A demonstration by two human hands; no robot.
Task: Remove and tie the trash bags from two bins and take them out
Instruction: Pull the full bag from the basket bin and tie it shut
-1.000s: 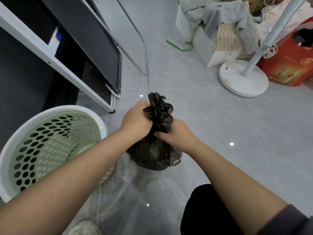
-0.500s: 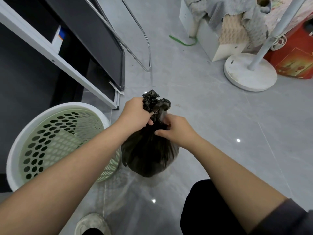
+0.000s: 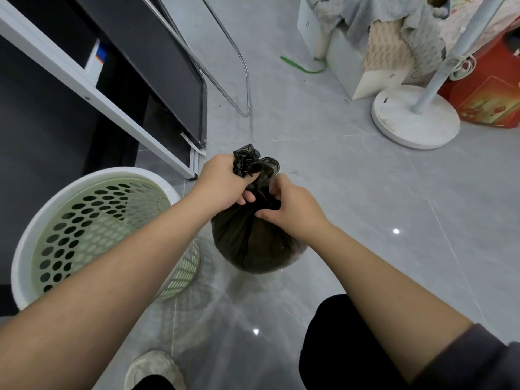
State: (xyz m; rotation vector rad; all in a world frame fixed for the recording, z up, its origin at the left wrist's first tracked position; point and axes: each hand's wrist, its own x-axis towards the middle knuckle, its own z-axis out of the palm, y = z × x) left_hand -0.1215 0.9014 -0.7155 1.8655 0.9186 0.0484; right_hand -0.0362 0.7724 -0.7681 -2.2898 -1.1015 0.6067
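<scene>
1. Our black trash bag (image 3: 253, 237) is out of the bin. It is low over the grey floor (image 3: 365, 192), just right of the green and white bin (image 3: 121, 173), near us. We cannot tell if its bottom touches the floor.
2. Our left hand (image 3: 222, 184) is closed round the scrunched top of the bag. The crinkly end sticks up out of our fist.
3. Our right hand (image 3: 292, 209) is closed too. Its fingers and thumb pinch the thin neck just under the left hand, right above the round, full part.
4. We think the bag is soft and thin. It looks full but small, so it is likely light.
5. The plastic may be slippery, so we should squeeze the neck tight or it could slide loose.
6. The neck is the best place to hold. The round belly is stretched and could rip if we grab it.
7. We think the knot is not done yet.
</scene>
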